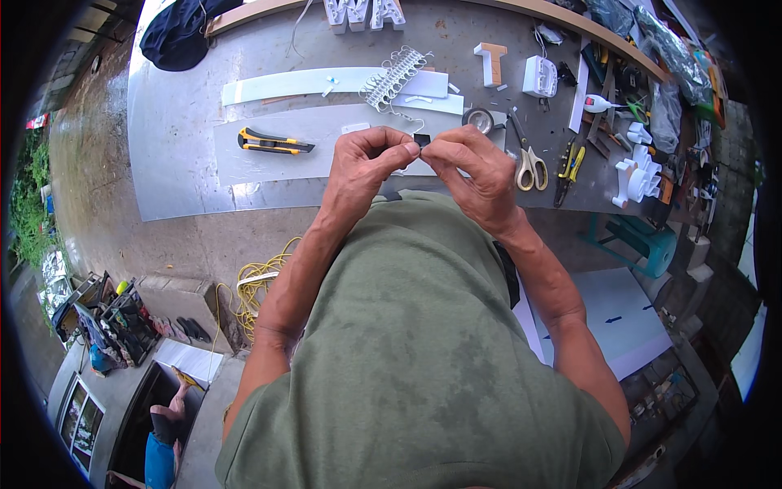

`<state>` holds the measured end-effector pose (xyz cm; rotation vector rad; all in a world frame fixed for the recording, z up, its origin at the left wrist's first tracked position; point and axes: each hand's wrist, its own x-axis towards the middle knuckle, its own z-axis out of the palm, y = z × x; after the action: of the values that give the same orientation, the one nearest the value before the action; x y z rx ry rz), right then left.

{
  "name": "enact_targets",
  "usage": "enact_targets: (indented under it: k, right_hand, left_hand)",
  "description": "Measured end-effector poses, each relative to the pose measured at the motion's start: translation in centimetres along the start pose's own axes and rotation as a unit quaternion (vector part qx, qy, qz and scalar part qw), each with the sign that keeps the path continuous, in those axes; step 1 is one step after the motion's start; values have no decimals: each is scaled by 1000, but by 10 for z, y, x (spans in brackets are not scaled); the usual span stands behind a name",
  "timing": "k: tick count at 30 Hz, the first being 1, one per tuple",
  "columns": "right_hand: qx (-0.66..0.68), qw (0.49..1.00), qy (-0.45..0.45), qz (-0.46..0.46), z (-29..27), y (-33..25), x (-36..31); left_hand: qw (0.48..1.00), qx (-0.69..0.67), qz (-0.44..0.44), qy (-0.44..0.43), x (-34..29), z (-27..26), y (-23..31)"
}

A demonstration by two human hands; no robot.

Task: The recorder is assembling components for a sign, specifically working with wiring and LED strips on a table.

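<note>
My left hand (pixel 366 159) and my right hand (pixel 472 167) meet over the near edge of the table, fingertips pinched. Between them is a small black piece (pixel 422 139), which looks like a bit of tape; the fingers partly hide it. A thin white wire runs to it from a bundle of white strip modules (pixel 395 79) lying on white strips (pixel 301 85). Just past my right hand lies a roll of tape (pixel 479 121). Scissors with beige handles (pixel 532 169) rest to its right. A yellow and black utility knife (pixel 274 142) lies left of my left hand.
Yellow-handled pliers (pixel 570 169) and white letter shapes (pixel 638 175) lie to the right. A standing letter block (pixel 490 65) and a white box-like device (pixel 539 77) are farther back. A teal stool (pixel 631 240) stands below the table; yellow cord (pixel 259 285) lies on the ground.
</note>
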<state>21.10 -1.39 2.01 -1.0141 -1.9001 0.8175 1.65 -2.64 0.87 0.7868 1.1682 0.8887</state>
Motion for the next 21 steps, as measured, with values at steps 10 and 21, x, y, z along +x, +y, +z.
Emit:
enact_targets:
  k: [10, 21]
  right_hand:
    - [-12, 1000, 15, 4, -1, 8, -2]
    - [49, 993, -41, 98, 0, 13, -5]
  left_hand:
    - [992, 121, 37, 6, -4, -1, 4]
    - [926, 300, 224, 52, -6, 4, -2]
